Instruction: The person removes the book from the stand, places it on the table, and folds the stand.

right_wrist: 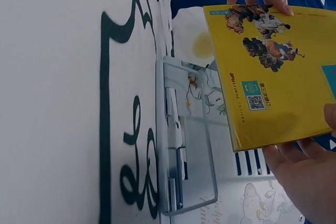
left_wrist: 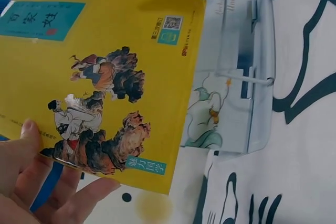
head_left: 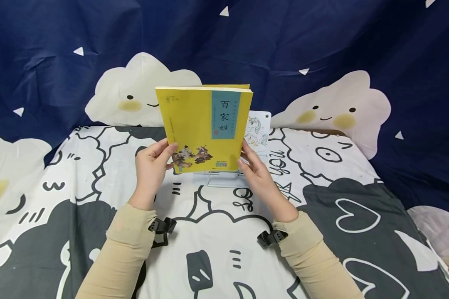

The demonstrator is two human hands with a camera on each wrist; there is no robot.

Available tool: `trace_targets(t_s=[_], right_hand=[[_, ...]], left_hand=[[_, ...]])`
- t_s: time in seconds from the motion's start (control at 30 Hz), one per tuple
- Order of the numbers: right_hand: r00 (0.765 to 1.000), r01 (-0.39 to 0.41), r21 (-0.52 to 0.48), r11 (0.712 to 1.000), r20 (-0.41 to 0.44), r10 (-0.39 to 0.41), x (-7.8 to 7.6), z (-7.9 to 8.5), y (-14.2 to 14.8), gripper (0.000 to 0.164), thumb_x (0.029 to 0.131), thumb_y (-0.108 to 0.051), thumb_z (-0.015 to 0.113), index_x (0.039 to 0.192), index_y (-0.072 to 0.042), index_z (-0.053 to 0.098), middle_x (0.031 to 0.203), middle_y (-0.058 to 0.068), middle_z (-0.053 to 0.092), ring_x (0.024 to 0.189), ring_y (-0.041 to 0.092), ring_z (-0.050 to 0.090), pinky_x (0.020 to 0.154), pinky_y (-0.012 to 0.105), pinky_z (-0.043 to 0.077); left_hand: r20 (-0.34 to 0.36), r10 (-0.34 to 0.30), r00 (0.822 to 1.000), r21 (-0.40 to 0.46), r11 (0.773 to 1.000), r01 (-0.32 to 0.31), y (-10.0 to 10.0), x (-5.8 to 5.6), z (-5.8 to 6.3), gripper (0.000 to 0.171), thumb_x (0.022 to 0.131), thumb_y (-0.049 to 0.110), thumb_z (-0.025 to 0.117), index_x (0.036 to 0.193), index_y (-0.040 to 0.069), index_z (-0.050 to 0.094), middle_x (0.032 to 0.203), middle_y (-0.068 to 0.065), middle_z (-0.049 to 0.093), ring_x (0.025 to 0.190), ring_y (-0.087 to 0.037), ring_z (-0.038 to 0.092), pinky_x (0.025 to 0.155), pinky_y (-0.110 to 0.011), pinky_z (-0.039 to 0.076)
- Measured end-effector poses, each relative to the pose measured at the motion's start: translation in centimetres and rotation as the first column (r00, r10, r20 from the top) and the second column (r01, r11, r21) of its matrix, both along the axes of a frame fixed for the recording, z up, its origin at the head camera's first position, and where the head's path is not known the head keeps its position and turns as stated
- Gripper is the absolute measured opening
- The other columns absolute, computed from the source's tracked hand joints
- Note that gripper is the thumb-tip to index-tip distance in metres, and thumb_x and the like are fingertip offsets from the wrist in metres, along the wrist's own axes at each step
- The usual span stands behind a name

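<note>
Between both hands a yellow book [head_left: 194, 124] with a blue title panel is held upright, its cover facing the head camera. The left hand [head_left: 152, 166] grips the lower left edge, thumb on the cover and fingers behind. At the lower right edge, the right hand [head_left: 260, 174] pinches the book, thumb in front. A second yellow edge shows behind the book's top. Beyond it stands a pale book stand [head_left: 261, 126] with unicorn drawings, partly hidden in the head view. In the right wrist view, its wire frame [right_wrist: 212, 174] lies just past the book's lower edge.
A white and dark grey patterned cloth [head_left: 217, 232] covers the surface under the stand. Behind it hangs a navy curtain [head_left: 265, 41] with cloud faces [head_left: 138, 87]. Black straps with small devices [head_left: 162, 225] sit at both wrists.
</note>
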State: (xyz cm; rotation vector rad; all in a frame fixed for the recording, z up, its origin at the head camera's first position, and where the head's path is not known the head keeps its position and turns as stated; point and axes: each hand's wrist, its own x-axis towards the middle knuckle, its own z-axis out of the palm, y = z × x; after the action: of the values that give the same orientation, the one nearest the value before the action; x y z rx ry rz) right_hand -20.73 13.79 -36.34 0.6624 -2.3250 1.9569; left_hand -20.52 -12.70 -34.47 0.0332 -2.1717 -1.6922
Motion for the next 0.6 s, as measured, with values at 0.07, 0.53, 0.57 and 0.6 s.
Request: trace_targets(t_s=[0.07,0.53,0.57,0.6], right_hand=[[1.000,0.012,0.019,1.000,-0.023,-0.012,0.2,0.0,-0.1,0.059,0.104,-0.002,0.042,0.158,-0.007,0.018,0.162,0.015,0.024,0.142,0.037,0.037,0.115,0.048,0.038],[0.992,0.084,0.077,0.993,-0.105,-0.076,0.9,0.4,-0.5,0.059,0.101,0.000,0.051,0.155,-0.003,0.029,0.142,0.023,0.046,0.120,0.035,0.052,0.099,0.020,0.047],[0.991,0.088,0.075,0.993,-0.106,-0.080,1.0,0.5,-0.5,0.059,0.100,0.001,0.051,0.155,-0.004,0.029,0.141,0.022,0.047,0.118,0.034,0.053,0.096,0.017,0.047],[0.991,0.091,0.072,0.993,-0.106,-0.083,1.0,0.5,-0.6,0.059,0.100,0.001,0.051,0.155,-0.005,0.030,0.140,0.022,0.048,0.115,0.033,0.054,0.093,0.015,0.047]], left_hand=[[0.006,0.011,1.000,-0.004,1.000,-0.011,-0.1,0.0,0.1,0.036,0.093,0.035,0.070,0.120,0.011,0.073,0.111,-0.012,0.074,0.085,0.004,0.066,0.063,-0.022,0.060],[0.047,-0.031,0.998,-0.031,0.999,0.032,-1.1,0.2,0.7,0.040,0.093,0.036,0.069,0.122,0.008,0.071,0.112,-0.015,0.074,0.080,0.006,0.066,0.058,-0.024,0.059],[0.056,-0.036,0.998,-0.029,0.999,0.038,-1.1,0.2,0.6,0.040,0.094,0.035,0.069,0.123,0.007,0.071,0.112,-0.015,0.074,0.079,0.006,0.066,0.058,-0.025,0.059],[0.068,-0.042,0.997,-0.026,0.999,0.044,-1.1,0.2,0.6,0.041,0.094,0.035,0.068,0.123,0.007,0.071,0.112,-0.016,0.073,0.079,0.006,0.066,0.058,-0.025,0.059]])
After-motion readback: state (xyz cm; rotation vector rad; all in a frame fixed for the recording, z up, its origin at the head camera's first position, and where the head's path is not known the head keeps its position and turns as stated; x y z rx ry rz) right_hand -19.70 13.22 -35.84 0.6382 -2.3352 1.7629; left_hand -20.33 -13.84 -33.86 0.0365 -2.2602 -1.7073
